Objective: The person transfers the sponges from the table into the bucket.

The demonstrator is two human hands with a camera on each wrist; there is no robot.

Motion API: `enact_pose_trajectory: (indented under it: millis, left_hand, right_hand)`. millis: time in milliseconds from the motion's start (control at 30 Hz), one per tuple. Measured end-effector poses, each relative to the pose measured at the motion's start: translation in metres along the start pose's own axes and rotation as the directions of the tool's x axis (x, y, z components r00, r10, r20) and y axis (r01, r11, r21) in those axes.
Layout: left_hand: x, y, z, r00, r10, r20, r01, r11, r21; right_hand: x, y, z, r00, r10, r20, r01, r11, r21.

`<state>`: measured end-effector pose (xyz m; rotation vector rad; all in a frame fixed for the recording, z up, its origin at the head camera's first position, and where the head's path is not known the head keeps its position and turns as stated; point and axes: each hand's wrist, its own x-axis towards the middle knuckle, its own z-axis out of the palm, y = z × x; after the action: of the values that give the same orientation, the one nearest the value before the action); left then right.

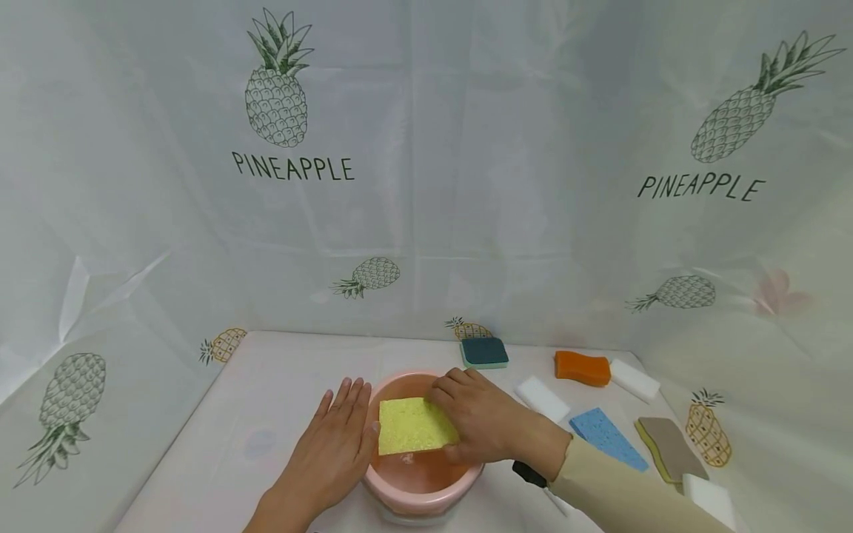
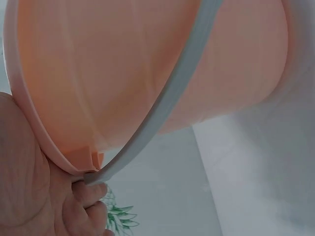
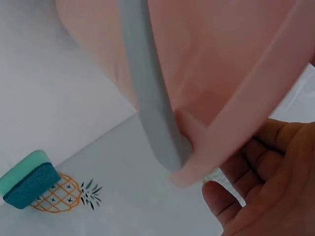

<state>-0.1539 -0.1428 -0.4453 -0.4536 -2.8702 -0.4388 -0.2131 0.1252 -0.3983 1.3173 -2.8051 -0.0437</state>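
R hand [image 1: 478, 414] grips yellow sponge [image 1: 413, 427] by one edge, I'd guess light, squishy, best pinched there; L hand [image 1: 333, 440], fingers straight, agst bucket [image 1: 423, 504]

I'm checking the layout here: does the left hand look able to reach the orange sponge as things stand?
Probably not directly: the pink bucket and right hand, holding the yellow sponge, lie between the left hand and the orange sponge.
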Motion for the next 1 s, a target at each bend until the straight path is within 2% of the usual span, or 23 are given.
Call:
enact_pose_trajectory:
  millis: [300, 633, 1000]
  left_hand:
    - [0.0, 0.0, 0.0, 1.0, 0.003, 0.006, -0.003, 0.999, -0.037]
    - [0.001, 0.0, 0.0, 1.0, 0.007, 0.008, -0.006, 1.0, -0.025]
    - [0.0, 0.001, 0.0, 1.0, 0.009, 0.004, -0.009, 1.0, -0.015]
  right_hand:
    - [0.009, -0.004, 0.008, 0.997, -0.039, 0.073, 0.039, 0.999, 0.003]
    - [0.016, -0.008, 0.009, 0.988, -0.024, 0.15, 0.027, 0.999, -0.017]
    - [0.018, -0.009, 0.011, 0.987, -0.023, 0.16, 0.029, 0.999, -0.035]
